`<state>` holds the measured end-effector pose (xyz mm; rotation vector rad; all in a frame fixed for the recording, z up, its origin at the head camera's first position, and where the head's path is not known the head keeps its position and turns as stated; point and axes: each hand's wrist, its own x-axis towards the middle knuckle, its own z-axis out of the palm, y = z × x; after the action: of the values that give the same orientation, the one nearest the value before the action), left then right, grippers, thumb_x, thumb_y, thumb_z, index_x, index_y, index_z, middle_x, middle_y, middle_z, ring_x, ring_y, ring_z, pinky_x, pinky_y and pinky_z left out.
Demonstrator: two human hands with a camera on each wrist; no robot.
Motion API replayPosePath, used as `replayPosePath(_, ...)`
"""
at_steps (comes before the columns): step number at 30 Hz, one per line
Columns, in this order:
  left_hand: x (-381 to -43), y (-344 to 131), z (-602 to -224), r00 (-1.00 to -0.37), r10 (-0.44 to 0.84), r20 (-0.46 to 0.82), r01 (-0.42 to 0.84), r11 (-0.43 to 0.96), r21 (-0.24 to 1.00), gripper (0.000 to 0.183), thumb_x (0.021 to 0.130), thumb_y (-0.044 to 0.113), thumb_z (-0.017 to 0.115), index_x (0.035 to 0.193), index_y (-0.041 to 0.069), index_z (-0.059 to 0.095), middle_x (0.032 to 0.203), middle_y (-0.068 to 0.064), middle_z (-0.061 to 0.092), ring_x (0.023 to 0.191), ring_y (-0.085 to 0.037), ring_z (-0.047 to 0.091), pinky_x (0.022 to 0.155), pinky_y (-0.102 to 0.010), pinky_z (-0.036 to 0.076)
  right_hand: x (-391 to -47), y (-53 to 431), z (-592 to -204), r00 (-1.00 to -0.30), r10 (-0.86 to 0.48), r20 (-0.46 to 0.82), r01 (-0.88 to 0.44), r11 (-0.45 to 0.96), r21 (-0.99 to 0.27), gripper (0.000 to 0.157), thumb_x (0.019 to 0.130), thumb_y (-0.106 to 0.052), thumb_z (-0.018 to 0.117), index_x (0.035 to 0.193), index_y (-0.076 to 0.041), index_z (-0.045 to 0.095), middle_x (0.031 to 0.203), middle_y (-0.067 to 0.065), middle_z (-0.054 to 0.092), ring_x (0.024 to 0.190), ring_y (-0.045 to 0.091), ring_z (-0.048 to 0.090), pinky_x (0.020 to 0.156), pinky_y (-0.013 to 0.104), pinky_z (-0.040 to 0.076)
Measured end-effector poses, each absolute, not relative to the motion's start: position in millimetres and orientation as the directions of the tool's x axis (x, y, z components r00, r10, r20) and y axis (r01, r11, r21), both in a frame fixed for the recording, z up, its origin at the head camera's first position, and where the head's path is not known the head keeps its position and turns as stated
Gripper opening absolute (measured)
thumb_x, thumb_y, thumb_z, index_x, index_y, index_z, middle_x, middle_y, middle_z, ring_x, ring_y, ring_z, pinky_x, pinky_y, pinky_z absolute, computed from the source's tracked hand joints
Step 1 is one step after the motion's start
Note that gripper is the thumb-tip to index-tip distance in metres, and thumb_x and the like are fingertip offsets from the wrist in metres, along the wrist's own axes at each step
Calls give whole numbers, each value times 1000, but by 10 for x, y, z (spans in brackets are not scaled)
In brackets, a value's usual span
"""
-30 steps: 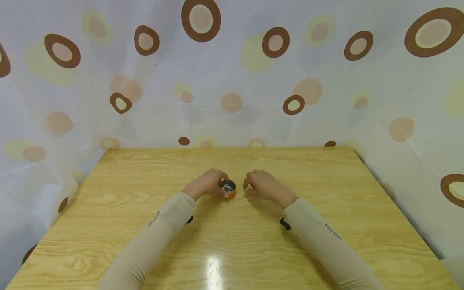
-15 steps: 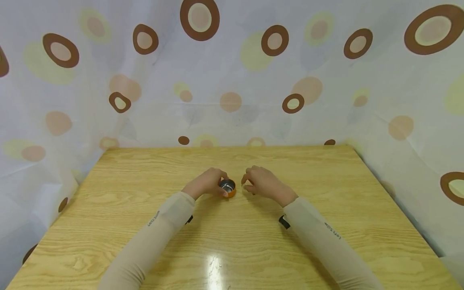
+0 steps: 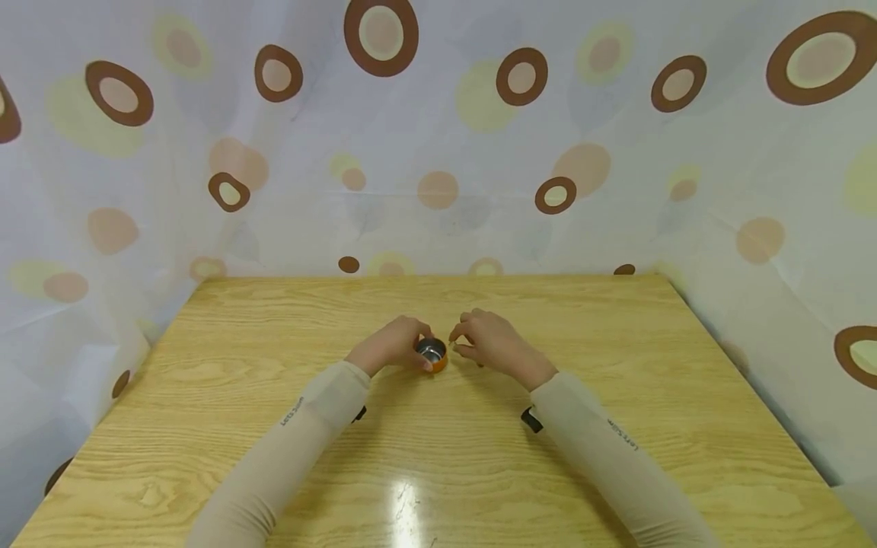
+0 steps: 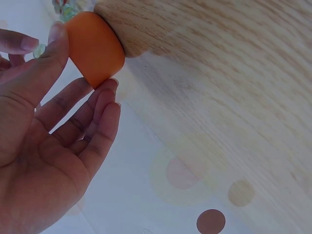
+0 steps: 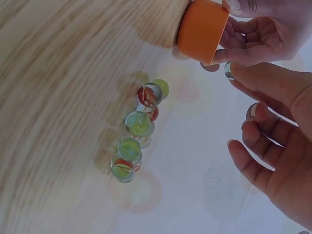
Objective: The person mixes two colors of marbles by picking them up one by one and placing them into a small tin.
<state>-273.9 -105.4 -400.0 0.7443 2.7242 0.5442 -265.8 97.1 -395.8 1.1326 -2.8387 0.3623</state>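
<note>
A small orange cup (image 3: 439, 365) with a bare metal inside stands on the table, its mouth up. My left hand (image 3: 393, 346) grips its side, thumb at the near rim and fingers around the far side. Just right of the cup, my right hand (image 3: 495, 342) pinches a clear glass marble (image 5: 228, 71) between thumb and index finger, close to the rim but apart from it. The other right fingers are loosely bent in the right wrist view. Several glass marbles (image 5: 138, 124) with green, yellow and red swirls lie on the table under that hand, mostly hidden in the head view.
The wooden table (image 3: 425, 457) reaches back to a white curtain (image 3: 438, 137) with brown and yellow circles, which also hangs along both sides. Black wrist straps (image 3: 531, 419) show below the sleeves.
My right hand has risen slightly from the marbles and moved left towards the cup, carrying a marble. My left hand and the cup have stayed in place.
</note>
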Motion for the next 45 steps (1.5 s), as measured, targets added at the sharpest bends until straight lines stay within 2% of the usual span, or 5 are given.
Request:
replayPosePath(5, -2720, -1051, -3993, -837, 526, -150, 423, 796, 433, 43, 78, 22, 82, 114, 2, 67, 92, -8, 63, 75, -16, 52, 70, -28, 45, -2656, 923, -3971, -724, -673, 150, -689, 698, -194, 15, 89, -18, 70, 102, -10, 74, 84, 1, 58, 72, 14, 48, 62, 27, 42)
replayPosePath(21, -2724, -1056, -3986, -832, 539, -134, 438, 786, 437, 41, 79, 21, 81, 113, 2, 68, 98, -8, 66, 74, -14, 52, 69, -26, 44, -2671, 788, -4020, -703, -688, 183, -711, 683, -165, 16, 87, -20, 73, 98, -10, 75, 84, 6, 62, 70, 14, 48, 60, 27, 41)
replayPosePath(31, -2706, -1063, -3977, -827, 546, -136, 445, 783, 435, 41, 80, 21, 81, 114, 2, 67, 90, -7, 64, 69, -14, 48, 63, -24, 39, -2642, 738, -4024, -697, -695, 177, -717, 680, -155, 13, 88, -21, 72, 96, -11, 76, 82, 6, 62, 69, 15, 49, 65, 31, 41)
replayPosePath(45, -2720, -1065, -3999, -825, 551, -126, 454, 778, 434, 38, 80, 21, 80, 111, 4, 67, 92, -6, 65, 70, -14, 50, 64, -26, 40, -2669, 680, -4066, -706, -690, 159, -708, 693, -138, 14, 88, -21, 72, 99, -12, 76, 81, 2, 60, 70, 14, 50, 65, 31, 43)
